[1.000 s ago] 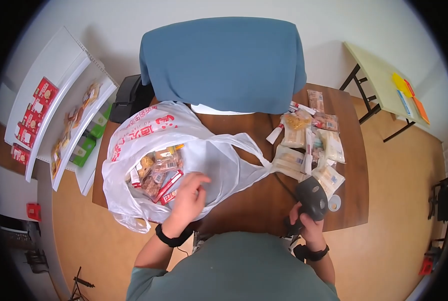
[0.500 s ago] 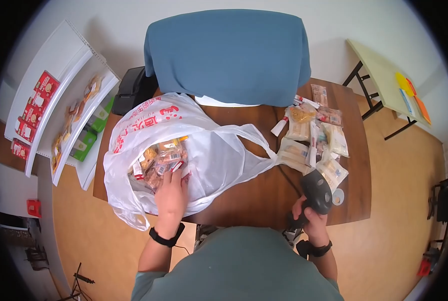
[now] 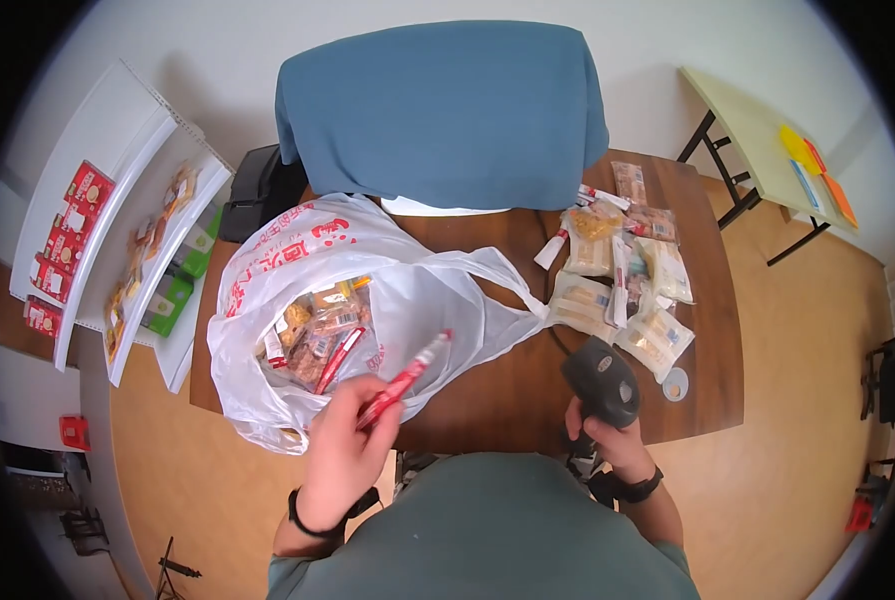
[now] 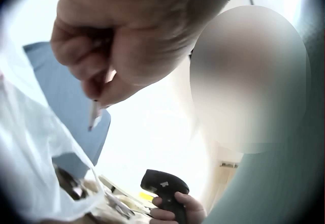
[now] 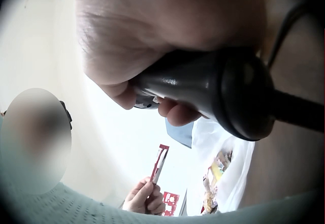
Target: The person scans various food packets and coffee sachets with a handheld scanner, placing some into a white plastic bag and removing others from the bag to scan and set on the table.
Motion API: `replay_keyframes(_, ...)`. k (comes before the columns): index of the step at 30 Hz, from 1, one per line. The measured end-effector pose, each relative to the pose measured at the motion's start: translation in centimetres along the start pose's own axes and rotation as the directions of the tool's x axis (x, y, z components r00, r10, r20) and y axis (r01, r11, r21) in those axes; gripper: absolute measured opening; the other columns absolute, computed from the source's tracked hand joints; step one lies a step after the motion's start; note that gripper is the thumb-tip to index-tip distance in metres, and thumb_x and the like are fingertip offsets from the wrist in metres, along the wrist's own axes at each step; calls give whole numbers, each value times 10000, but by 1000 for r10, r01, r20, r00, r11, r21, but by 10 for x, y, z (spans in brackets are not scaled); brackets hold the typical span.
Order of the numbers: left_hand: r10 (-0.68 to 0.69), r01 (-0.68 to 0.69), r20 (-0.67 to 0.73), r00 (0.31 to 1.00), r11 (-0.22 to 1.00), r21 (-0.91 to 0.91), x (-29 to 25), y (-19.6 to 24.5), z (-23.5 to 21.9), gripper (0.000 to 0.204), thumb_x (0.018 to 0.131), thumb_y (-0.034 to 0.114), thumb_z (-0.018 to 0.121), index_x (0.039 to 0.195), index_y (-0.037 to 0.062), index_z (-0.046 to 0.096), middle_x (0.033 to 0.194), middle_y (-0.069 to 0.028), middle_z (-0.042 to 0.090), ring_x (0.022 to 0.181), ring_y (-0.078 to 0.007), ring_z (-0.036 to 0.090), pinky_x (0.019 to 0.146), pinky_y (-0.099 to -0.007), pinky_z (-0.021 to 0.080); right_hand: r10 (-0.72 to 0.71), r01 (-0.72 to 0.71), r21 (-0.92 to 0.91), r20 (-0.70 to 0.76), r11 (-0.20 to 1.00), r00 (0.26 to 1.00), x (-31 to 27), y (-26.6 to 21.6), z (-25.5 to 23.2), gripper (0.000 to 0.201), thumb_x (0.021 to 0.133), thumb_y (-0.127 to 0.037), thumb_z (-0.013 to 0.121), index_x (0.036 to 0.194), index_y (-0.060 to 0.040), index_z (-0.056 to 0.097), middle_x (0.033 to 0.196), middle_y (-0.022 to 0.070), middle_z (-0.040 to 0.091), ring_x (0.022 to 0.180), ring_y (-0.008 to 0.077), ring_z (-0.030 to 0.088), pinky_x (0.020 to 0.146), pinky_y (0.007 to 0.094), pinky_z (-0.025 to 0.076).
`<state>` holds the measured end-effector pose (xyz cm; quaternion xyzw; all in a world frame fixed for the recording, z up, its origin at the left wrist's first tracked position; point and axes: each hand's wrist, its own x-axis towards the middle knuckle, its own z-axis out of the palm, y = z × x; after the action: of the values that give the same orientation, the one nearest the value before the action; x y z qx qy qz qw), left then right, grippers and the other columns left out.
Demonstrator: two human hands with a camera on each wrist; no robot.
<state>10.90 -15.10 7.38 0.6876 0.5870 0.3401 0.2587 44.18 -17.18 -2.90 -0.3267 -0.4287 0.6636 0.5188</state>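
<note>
Left hand [image 3: 347, 448]: fingers drawn narrow, pinching a slim red-and-white stick packet [image 3: 404, 381] by its near end. The packet was up in the air, tilted, its free end pointing away from the person and towards the right; from above it overlapped the white plastic bag [image 3: 422, 295]. Right hand [image 3: 619, 446]: fingers wrapped round the grip of a black handheld scanner [image 3: 602, 383], a cord running from its base.

The bag lay on the left of the brown worktop [image 3: 487, 415], mouth gaping, red print along its far side. Inside I noted a heap of small wrapped snacks [image 3: 332, 318] and another red stick [image 3: 340, 358] on top.

On the right, beyond the scanner, sat a pile of pale wrapped packs [image 3: 585, 295], with a small round disc [image 3: 674, 384] just beside them. A blue cloth [image 3: 442, 115] covered something bulky at the far edge. Further left, a white shelf unit [image 3: 132, 100] carried red boxes [image 3: 70, 235].
</note>
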Motion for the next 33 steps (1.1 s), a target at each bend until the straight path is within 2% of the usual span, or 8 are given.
replay_keyframes(1, -123, 149, 98, 988, 927, -345, 5, -8, 10, 212, 925, 18, 680, 1109, 22, 576, 874, -45, 667, 731, -92, 604, 636, -259, 470, 24, -24, -4, 17, 1000, 1000, 1, -3, 2, 357, 925, -108, 686, 1245, -16, 557, 930, 72, 626, 775, 152, 585, 696, 311, 495)
replay_keyframes(4, -185, 334, 294, 938, 715, -615, 18, -30, 38, 209, 943, 22, 664, 1127, 11, 565, 892, -9, 661, 739, -29, 546, 637, -209, 437, 98, -90, -137, 51, 986, 994, 0, -11, 4, 288, 902, -92, 706, 1157, -14, 596, 909, 56, 638, 786, 146, 591, 714, 309, 497)
replay_keyframes(9, -134, 241, 295, 946, 900, -363, 24, -19, 63, 213, 945, 0, 656, 1143, 6, 577, 912, -1, 688, 759, -20, 544, 689, -181, 436, 115, -21, -453, 180, 891, 977, 10, -29, 17, 207, 863, -74, 735, 1030, -12, 630, 871, 56, 648, 796, 147, 574, 759, 303, 491)
replay_keyframes(15, 2, 116, 446, 895, 965, -236, 42, -18, 97, 224, 956, 16, 631, 1170, 13, 567, 933, -15, 687, 795, -60, 586, 718, -200, 460, 87, -83, -258, 2, 963, 996, -3, -15, 6, 194, 877, -40, 705, 1054, -10, 632, 883, 42, 644, 774, 134, 588, 733, 294, 494)
replay_keyframes(21, 160, 252, 587, 794, 791, -557, 82, -19, 162, 419, 956, -28, 564, 1349, 48, 439, 1174, -63, 619, 945, -94, 589, 777, -237, 478, -31, 23, -66, -113, 998, 993, -19, -16, 1, 222, 910, -7, 660, 1124, -8, 601, 887, 39, 624, 750, 116, 587, 688, 288, 497)
replay_keyframes(27, 384, 106, 530, 757, 727, -679, 124, 41, 200, 612, 937, -54, 568, 1489, 92, 348, 1345, -82, 526, 955, -138, 609, 800, -270, 510, -94, 90, -32, -143, 995, 985, -24, -15, -7, 259, 937, -36, 656, 1179, -8, 567, 906, 46, 622, 756, 123, 586, 687, 289, 502)
replay_keyframes(30, 479, -234, 476, 738, 843, -485, 118, 31, 208, 631, 927, -55, 586, 1495, 109, 364, 1267, -65, 574, 947, -146, 622, 809, -282, 523, -95, 88, -62, -128, 994, 987, -27, -16, -8, 263, 937, -37, 658, 1181, -7, 565, 904, 50, 622, 761, 123, 587, 688, 288, 501)
replay_keyframes(33, 400, -125, 555, 729, 875, -467, 102, 24, 179, 428, 915, -19, 631, 1320, 92, 545, 1009, -34, 606, 819, -120, 590, 708, -260, 492, -87, 79, -71, -114, 994, 990, -26, -16, -9, 260, 933, -33, 659, 1175, -5, 566, 906, 54, 624, 764, 124, 588, 689, 289, 500)
